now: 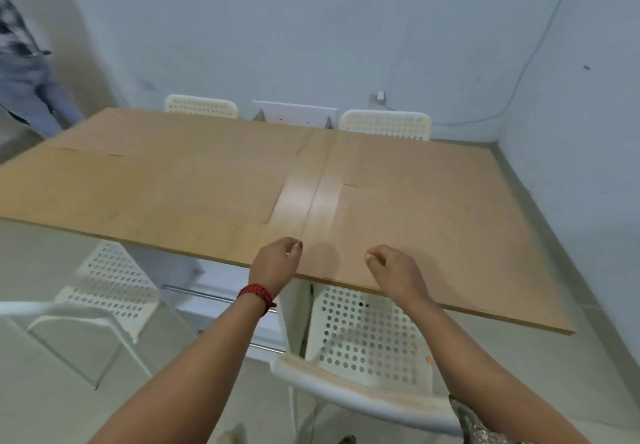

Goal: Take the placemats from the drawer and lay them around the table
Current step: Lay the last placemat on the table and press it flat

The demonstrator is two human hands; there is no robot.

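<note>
Tan placemats cover the table on both sides of a bare pale wooden strip (308, 197). One pair lies on the left, the near mat (156, 197) and the far mat (194, 132). Another pair lies on the right, the near mat (433, 235) and the far mat (408, 159). My left hand (277, 260), with a red band on its wrist, hovers at the table's near edge by the left mat's corner. My right hand (391, 267) hovers over the near right mat. Both hands have loosely curled fingers and hold nothing. No drawer is in view.
White perforated chairs stand around the table: two at the far side (201, 106) (384, 125), one below my hands (363, 332), one at near left (110, 277). A white board (294, 111) leans at the wall. A person (20, 62) stands at far left.
</note>
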